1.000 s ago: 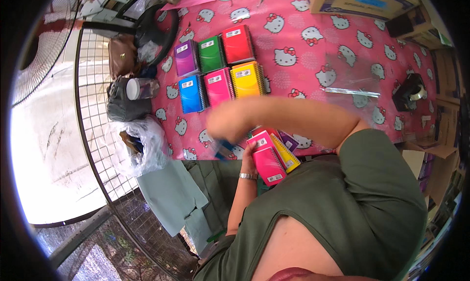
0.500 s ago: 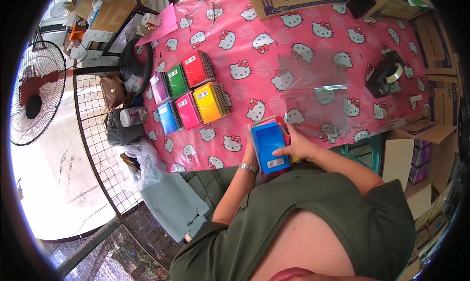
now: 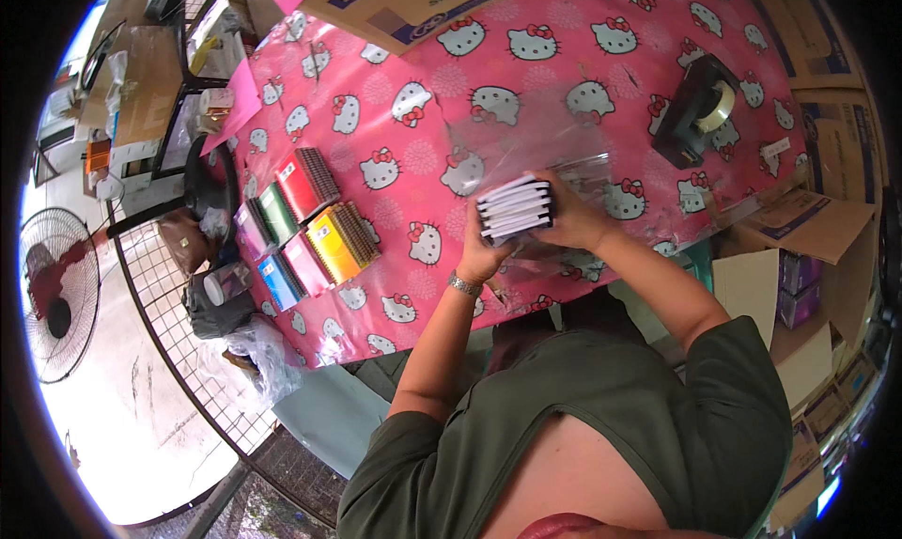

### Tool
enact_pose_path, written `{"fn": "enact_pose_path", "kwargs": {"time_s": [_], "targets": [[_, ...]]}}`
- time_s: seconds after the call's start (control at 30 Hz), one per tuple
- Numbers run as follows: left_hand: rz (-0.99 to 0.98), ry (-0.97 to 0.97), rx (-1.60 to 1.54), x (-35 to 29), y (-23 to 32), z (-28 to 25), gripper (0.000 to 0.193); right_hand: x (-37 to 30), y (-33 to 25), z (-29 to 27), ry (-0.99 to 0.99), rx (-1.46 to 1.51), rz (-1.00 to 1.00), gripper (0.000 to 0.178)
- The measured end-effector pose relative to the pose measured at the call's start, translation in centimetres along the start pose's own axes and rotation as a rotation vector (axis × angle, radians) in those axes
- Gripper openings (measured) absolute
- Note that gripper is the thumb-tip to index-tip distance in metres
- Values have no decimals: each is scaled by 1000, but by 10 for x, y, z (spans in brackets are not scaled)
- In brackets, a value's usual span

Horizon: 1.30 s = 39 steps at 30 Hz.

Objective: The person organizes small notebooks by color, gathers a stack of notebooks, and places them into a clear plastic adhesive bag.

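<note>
Between my two hands, over the table near its front edge, stands a stack of small spiral notebooks [image 3: 514, 207] with the white page edges turned up. My left hand [image 3: 481, 249] grips the left side, and my right hand [image 3: 569, 212] closes on the right side. A clear plastic sheet or bag [image 3: 575, 158] lies on the table just beyond and beneath the stack. Over to the left sit short piles of spiral notebooks: red [image 3: 307, 184], green [image 3: 278, 214], purple [image 3: 252, 229], yellow [image 3: 342, 242], pink [image 3: 307, 261] and blue [image 3: 279, 281].
A black tape dispenser [image 3: 693, 116] stands at the right on the pink patterned tablecloth [image 3: 413, 299]. At the back is a large cardboard box [image 3: 404, 13]. An open carton [image 3: 752, 295] with purple packs is at the right; a fan [image 3: 58, 285] stands far left.
Both hands have moved forward over the table with the notebook stack. The stack has turned from its blue cover facing up to its page edges facing up. The whole view has shifted.
</note>
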<state>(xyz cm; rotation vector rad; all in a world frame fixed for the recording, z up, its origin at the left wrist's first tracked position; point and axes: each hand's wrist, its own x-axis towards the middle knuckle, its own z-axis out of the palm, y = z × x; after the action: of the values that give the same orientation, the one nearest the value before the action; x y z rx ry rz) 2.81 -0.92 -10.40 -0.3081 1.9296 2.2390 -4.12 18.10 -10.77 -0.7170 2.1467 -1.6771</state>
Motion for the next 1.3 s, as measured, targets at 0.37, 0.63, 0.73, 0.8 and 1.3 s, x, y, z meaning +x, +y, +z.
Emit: {"fn": "enact_pose_path", "kwargs": {"time_s": [0.37,0.63,0.73,0.8,1.3], "targets": [[291,-19,320,0,-17,-2,85,-2,17,15,-16,-15,-235,84],[450,-60,447,13,-40,-16,76,-9,36,3,-252,-274,-32,75],[474,-90,511,15,-39,-20,75,-1,1,-11,-313,-282,124,75],[461,-84,566,12,-42,-22,76,6,-36,-23,-249,-306,16,75],[341,-3,987,-56,-20,-13,56,-3,-48,-11,526,-144,626,74]]}}
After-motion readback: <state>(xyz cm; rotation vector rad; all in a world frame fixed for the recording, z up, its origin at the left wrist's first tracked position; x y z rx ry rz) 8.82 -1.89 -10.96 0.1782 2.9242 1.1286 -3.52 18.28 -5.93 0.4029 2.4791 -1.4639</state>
